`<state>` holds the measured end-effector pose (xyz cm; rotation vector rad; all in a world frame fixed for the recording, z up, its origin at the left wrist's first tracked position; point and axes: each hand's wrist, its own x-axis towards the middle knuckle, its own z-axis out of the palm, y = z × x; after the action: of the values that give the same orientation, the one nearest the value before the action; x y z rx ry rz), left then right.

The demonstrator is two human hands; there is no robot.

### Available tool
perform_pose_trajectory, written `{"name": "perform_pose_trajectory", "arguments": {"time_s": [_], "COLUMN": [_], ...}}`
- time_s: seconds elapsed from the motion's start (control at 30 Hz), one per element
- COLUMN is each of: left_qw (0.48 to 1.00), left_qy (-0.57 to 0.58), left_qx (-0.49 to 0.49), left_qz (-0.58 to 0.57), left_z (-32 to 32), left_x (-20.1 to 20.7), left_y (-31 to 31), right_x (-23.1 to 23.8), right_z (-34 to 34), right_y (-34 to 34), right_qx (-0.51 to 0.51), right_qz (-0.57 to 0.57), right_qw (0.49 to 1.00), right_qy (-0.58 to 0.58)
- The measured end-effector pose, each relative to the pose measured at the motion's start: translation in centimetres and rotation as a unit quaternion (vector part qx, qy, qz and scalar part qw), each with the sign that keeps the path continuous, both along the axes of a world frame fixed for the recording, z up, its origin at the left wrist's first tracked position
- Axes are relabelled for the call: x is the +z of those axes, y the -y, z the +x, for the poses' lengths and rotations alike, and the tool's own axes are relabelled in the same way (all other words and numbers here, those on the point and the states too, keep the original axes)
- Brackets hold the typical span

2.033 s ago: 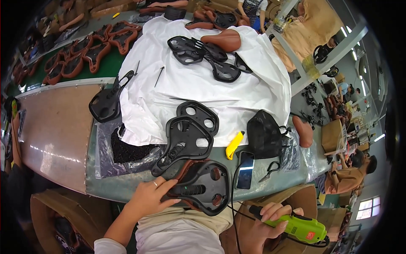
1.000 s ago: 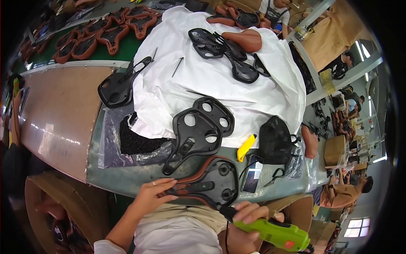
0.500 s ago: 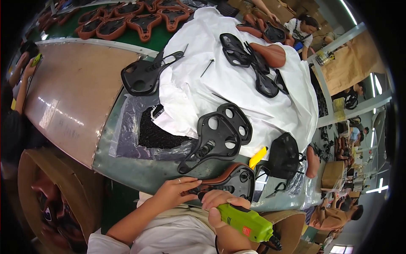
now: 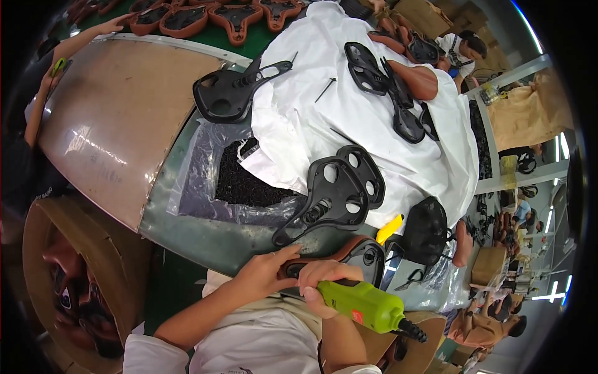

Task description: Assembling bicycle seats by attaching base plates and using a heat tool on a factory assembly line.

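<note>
My left hand point(image 4: 265, 272) grips the narrow nose of a brown bicycle saddle point(image 4: 346, 248), which lies upside down at the table's near edge with its black underside up. In my right hand point(image 4: 324, 282) is a lime-green electric screwdriver point(image 4: 364, 305), its cord end pointing right. The tool's tip is hidden behind my hands, beside the saddle's nose. Just beyond lies a black plastic saddle base point(image 4: 339, 193) with round holes, overlapping a second one. To the right of the saddle are a yellow-handled tool point(image 4: 390, 229), a phone point(image 4: 391, 260) and black scissors point(image 4: 411, 279).
White cloth point(image 4: 299, 100) covers much of the table, with more black bases and a brown saddle cover point(image 4: 414, 81) on it. A black pouch-like piece point(image 4: 425, 230) sits at right. Cardboard boxes point(image 4: 93, 249) of saddles flank me. At far left, another person's arm reaches toward saddles.
The view has shifted, so the table things sit slightly right. My right hand and the screwdriver have tilted a little flatter. The person at left has stretched an arm toward the far saddles.
</note>
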<state>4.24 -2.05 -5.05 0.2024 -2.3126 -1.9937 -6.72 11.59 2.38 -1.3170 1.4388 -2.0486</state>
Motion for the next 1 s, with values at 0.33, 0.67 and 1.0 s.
{"name": "perform_pose_trajectory", "arguments": {"time_s": [0.33,0.67,1.0], "left_qw": [0.990,0.981,0.797], "left_qy": [-0.028,0.048,0.004], "left_qx": [0.002,-0.024,0.151], "left_qz": [-0.141,-0.188,-0.585], "left_z": [0.1,3.0,-7.8], "left_x": [0.2,5.1,5.0], "left_y": [-1.0,6.4,9.5], "right_x": [0.6,2.0,-0.7], "right_z": [1.1,0.6,-1.5], "right_y": [-0.9,-7.9,-7.9], "right_qx": [-0.063,-0.260,-0.258], "right_qz": [0.048,-0.097,-0.092], "right_qw": [0.997,0.961,0.961], "right_qy": [-0.007,0.008,0.035]}}
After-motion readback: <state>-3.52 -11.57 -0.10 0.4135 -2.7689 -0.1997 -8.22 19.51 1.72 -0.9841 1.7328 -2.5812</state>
